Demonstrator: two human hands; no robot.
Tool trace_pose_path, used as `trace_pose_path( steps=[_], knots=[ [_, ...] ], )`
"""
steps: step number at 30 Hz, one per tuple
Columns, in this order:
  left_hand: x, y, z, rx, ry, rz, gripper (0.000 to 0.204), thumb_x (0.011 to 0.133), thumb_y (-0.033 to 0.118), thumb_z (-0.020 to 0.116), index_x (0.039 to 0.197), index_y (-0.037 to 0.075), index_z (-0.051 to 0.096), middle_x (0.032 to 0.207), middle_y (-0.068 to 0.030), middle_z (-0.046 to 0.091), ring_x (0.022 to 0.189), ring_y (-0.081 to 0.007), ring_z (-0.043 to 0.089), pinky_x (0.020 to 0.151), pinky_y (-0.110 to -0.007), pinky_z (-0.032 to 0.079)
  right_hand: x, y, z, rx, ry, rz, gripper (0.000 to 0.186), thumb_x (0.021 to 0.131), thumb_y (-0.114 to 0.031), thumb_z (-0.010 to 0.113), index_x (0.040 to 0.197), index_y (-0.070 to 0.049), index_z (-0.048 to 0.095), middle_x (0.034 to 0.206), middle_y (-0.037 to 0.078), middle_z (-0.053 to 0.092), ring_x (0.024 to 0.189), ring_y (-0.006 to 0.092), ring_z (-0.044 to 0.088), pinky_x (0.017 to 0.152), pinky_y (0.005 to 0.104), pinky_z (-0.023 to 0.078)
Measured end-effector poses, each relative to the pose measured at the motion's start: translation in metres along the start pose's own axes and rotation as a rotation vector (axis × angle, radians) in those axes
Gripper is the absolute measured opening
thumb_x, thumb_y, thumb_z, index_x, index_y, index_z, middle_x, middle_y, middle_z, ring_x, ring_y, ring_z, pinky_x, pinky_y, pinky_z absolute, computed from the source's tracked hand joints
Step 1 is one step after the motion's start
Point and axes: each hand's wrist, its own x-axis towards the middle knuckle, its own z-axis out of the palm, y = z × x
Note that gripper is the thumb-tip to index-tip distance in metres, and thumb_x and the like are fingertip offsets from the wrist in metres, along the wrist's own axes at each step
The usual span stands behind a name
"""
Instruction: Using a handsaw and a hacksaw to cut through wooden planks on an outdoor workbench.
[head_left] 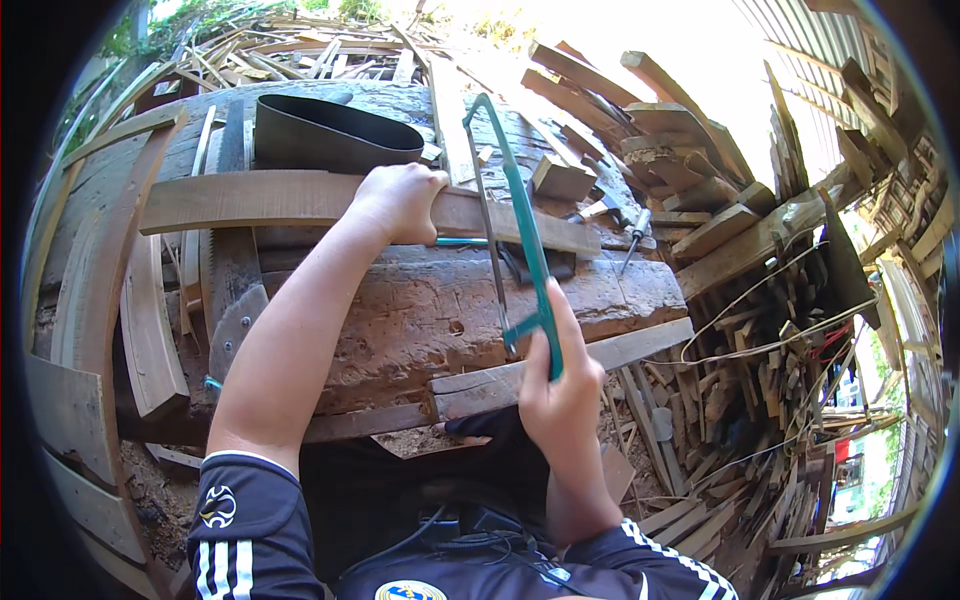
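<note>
A long wooden board (pixel 250 198) lies across the worn timber bench. My left hand (pixel 400 200) is closed around it right of its middle, fingers over the far edge. In my right hand (pixel 562 385) is a green-framed hacksaw (pixel 522 205), gripped at its near end. Its thin blade crosses the board just right of my left hand; whether the teeth touch the wood I cannot tell. Behind the board stands a dark curved band (pixel 330 135). A handsaw (pixel 232 260) lies partly under the board at the left. Beneath the board's right part is a dark object, mostly hidden.
The bench (pixel 400 320) is thick and pitted. A screwdriver (pixel 637 238) and a wooden block (pixel 563 178) lie on its right part. Scrap wood (pixel 720 400) is heaped beyond its right end, with a loose cable (pixel 760 352) across it. Curved wooden pieces (pixel 150 330) stand at the left.
</note>
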Motion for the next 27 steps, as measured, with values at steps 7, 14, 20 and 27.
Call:
trace_pose_path(
  steps=[7, 14, 20, 27],
  knots=[
    [-0.001, -0.014, 0.000, -0.024, 0.049, -0.057, 0.057, 0.067, 0.023, 0.075, 0.121, 0.005, 0.067, 0.114, -0.0193, 0.072, 0.107, -0.0322, 0.069, 0.093, -0.042, 0.056, -0.012, -0.008, -0.031, 0.086, -0.043, 0.041, 0.047, 0.100, 0.001, 0.052, 0.147, -0.003, 0.050, 0.067, 0.001, 0.059, 0.052, 0.0042, 0.055, 0.049, 0.0227, 0.046],
    [0.001, -0.012, -0.001, 0.022, -0.011, -0.090, 0.066, 0.069, 0.027, 0.077, 0.129, 0.006, 0.062, 0.120, -0.0188, 0.069, 0.114, -0.0312, 0.066, 0.099, -0.041, 0.053, 0.030, 0.011, 0.001, 0.129, 0.006, 0.013, 0.051, 0.094, 0.002, 0.056, 0.145, 0.000, 0.049, 0.072, 0.025, 0.065, 0.063, 0.0350, 0.069, 0.058, 0.0396, 0.051],
    [0.000, -0.005, -0.006, 0.011, -0.019, -0.111, 0.064, 0.069, 0.027, 0.077, 0.128, 0.007, 0.062, 0.118, -0.0174, 0.070, 0.114, -0.0308, 0.066, 0.101, -0.040, 0.052, 0.101, 0.026, 0.027, 0.226, -0.030, 0.063, 0.045, 0.096, -0.002, 0.052, 0.141, 0.003, 0.051, 0.075, 0.030, 0.066, 0.067, 0.0421, 0.068, 0.062, 0.0479, 0.051],
    [0.002, -0.003, -0.010, 0.036, -0.060, -0.144, 0.063, 0.069, 0.027, 0.076, 0.127, 0.008, 0.063, 0.119, -0.0162, 0.071, 0.114, -0.0303, 0.066, 0.101, -0.040, 0.052, 0.028, 0.002, -0.004, 0.133, 0.021, -0.054, 0.052, 0.094, 0.000, 0.055, 0.146, 0.002, 0.046, 0.072, 0.029, 0.064, 0.065, 0.0441, 0.066, 0.059, 0.0487, 0.051]
  ],
)
